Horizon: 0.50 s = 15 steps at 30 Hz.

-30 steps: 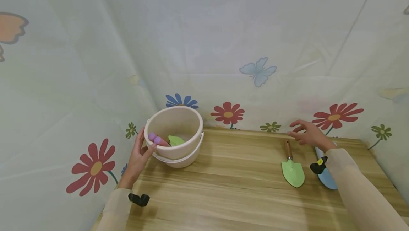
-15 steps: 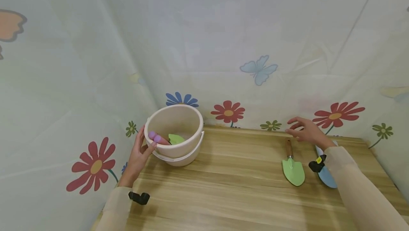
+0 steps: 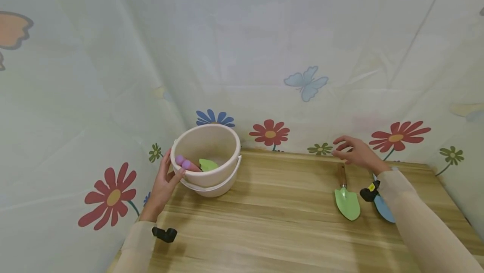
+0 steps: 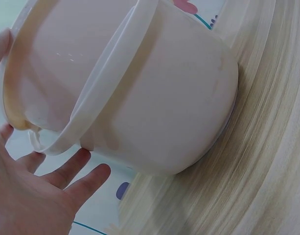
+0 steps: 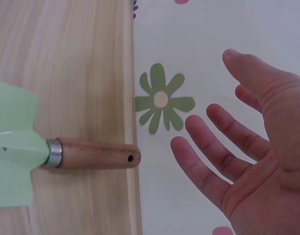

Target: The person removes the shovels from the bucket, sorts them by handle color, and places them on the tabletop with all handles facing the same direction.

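Observation:
My left hand [image 3: 166,180] holds the rim of a cream bucket [image 3: 211,180] on the left of the table. Its thumb lies at the rim and its fingers spread along the outer wall, as the left wrist view shows. Inside the bucket lie two pink handles with purple ends [image 3: 186,164] and a green piece [image 3: 208,165], their lower parts hidden. My right hand [image 3: 357,153] hovers, fingers spread and loosely bent, holding nothing. Just below it lies a green trowel [image 3: 347,203] with a wooden handle [image 5: 98,153]. A blue blade [image 3: 385,209] is partly covered by my right forearm.
The wood-grain table [image 3: 280,222] reaches back to a pale curtain [image 3: 257,46] printed with flowers and butterflies. A bucket handle [image 4: 108,81] hangs around the bucket's outer side. The curtain also runs close along the bucket's left.
My right hand has shifted slightly left, over the end of the green trowel's handle. The left hand and the bucket stay in place.

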Tool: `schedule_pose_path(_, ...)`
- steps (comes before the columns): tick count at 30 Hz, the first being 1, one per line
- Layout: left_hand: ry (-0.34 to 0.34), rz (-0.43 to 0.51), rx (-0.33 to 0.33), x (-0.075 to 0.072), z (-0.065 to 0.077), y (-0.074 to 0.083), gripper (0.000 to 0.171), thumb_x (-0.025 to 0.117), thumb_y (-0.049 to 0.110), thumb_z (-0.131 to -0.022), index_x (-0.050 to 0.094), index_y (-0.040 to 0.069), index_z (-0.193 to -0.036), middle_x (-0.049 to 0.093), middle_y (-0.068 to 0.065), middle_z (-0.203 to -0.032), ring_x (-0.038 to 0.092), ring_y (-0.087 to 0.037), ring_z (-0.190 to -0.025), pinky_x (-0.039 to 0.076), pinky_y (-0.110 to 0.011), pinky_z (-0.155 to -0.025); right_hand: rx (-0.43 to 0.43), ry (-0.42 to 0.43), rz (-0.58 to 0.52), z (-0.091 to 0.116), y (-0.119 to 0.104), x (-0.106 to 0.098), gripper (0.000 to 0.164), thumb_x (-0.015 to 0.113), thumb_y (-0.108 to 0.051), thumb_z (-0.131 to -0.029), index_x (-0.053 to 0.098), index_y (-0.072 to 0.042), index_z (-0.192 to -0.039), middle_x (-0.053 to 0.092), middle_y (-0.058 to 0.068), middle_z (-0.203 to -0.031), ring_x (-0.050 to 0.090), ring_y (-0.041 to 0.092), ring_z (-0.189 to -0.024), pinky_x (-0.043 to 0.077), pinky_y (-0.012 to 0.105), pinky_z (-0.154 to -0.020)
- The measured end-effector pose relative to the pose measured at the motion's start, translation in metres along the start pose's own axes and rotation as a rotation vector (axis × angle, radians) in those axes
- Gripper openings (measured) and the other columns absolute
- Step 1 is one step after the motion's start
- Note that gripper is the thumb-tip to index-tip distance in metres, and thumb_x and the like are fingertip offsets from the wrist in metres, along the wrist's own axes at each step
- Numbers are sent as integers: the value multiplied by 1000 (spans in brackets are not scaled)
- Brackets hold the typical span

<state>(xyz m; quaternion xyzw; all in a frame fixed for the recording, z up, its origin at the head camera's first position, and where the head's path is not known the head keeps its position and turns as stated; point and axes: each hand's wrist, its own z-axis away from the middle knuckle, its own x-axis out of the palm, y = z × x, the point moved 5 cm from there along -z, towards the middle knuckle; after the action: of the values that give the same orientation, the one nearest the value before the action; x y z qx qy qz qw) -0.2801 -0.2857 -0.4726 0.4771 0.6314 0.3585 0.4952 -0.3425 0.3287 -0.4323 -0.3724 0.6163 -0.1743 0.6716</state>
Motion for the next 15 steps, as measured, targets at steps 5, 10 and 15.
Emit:
schedule_pose_path(5, 2, -11, -2, 0, 0, 0, 78, 60, 28, -105, 11, 40, -164, 15, 0, -171, 48, -41, -135, 46, -28, -100, -16, 4, 7, -8, -6, 2, 48, 69, -30, -101, 54, -4, -138, 63, 27, -125, 68, 38, -104, 62, 46, -77)
schedule_pose_path(10, 5, -14, -5, 0, 0, 0, 78, 61, 29, -104, 12, 41, -164, 16, 2, -171, 48, -40, -135, 46, -42, -105, -56, 7, 20, -17, -21, 4, 44, 71, -27, -100, 56, -4, -134, 65, 26, -122, 70, 38, -100, 62, 45, -76)
schedule_pose_path(15, 2, -6, 2, 0, -1, 1, 79, 61, 30, -104, 11, 41, -164, 15, 2, -171, 48, -42, -136, 41, -56, -109, -80, 1, 11, -26, -37, 8, 42, 71, -28, -99, 57, -7, -133, 66, 24, -121, 71, 32, -96, 62, 48, -77)
